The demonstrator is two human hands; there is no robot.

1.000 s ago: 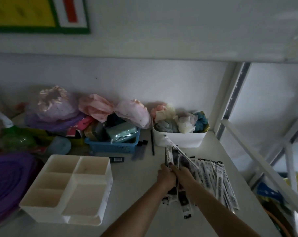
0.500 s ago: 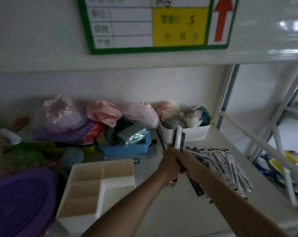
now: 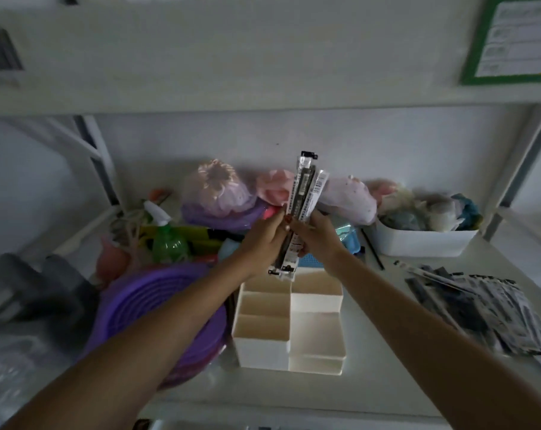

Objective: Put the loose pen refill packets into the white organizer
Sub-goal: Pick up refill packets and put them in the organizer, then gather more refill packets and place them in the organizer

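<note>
Above the white organizer (image 3: 289, 318), left hand (image 3: 263, 240) and right hand (image 3: 317, 235) both clamp an upright, fanning bunch of refill packets (image 3: 303, 206), so they'd probably snag a divider going in.

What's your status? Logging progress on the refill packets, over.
Left hand and right hand both shut on a bunch of refill packets, upright above the white organizer. Organizer compartments empty. Loose pile remains on the right. Nothing blocking.

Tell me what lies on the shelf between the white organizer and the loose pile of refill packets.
Nothing: in the head view, bare white shelf separates the white organizer from the refill packet pile.
</note>
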